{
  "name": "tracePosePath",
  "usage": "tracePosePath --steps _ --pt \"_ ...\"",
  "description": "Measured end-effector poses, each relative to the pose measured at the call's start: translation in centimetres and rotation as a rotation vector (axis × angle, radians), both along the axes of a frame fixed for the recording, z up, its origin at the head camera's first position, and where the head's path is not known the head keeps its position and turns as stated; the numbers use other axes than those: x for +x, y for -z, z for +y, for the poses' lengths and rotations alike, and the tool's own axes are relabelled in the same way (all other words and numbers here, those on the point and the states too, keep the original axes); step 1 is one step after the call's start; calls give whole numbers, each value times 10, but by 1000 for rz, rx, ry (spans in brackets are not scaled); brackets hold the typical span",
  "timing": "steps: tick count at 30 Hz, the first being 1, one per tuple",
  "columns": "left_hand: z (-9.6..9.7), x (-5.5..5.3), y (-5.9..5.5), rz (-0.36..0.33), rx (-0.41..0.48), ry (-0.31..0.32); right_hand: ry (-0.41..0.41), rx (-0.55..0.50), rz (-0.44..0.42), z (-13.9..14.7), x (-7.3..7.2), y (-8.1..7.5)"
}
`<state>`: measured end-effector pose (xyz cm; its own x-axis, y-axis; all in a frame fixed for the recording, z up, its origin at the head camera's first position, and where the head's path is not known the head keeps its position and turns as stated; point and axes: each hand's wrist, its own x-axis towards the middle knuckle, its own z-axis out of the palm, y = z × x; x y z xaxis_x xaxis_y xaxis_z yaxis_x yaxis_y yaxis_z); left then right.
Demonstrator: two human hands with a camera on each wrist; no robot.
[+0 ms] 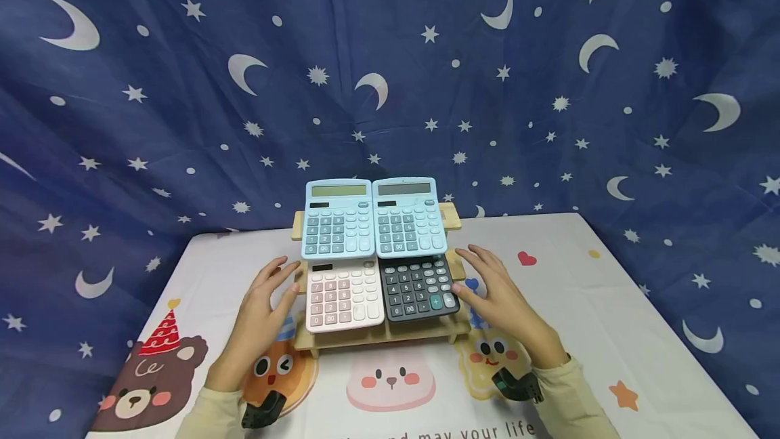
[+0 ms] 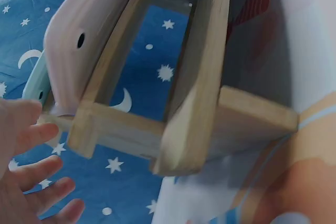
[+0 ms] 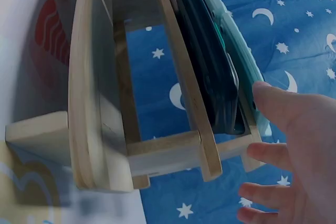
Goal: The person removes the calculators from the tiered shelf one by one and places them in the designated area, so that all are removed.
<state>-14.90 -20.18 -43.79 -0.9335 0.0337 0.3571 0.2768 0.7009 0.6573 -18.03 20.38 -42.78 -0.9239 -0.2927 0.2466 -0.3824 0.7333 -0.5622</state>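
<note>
A tiered wooden rack [image 1: 390,336] holds two light blue calculators [image 1: 338,222] side by side on its back tier. In front of them lean a white-and-pink calculator [image 1: 345,295] on the left and a black calculator [image 1: 420,290] on the right. My left hand [image 1: 262,307] is held beside the rack's left end, its fingers loosely extended and nothing in its grasp. On the other side, my right hand [image 1: 500,297] holds nothing, with its thumb right at the black calculator's edge. The right wrist view shows those fingers [image 3: 270,156] spread near the rack's end.
A white tablecloth [image 1: 548,242] with cartoon prints lies under the rack. Behind stands a dark blue curtain [image 1: 402,127] patterned with moons and stars. Black straps [image 1: 265,412] show at both wrists.
</note>
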Motion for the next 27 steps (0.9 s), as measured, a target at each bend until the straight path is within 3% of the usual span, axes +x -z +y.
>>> tracePosePath --steps 4,11,18,27 --pt "3 -4 6 -41 73 39 -17 -49 8 -2 1 2" --pt "5 -8 14 -72 90 45 -58 -115 27 -7 2 5" --pt "4 -11 17 -109 169 40 -61 -117 41 -12 3 6" --pt "3 -14 20 -111 267 81 -45 -127 41 -14 3 7"
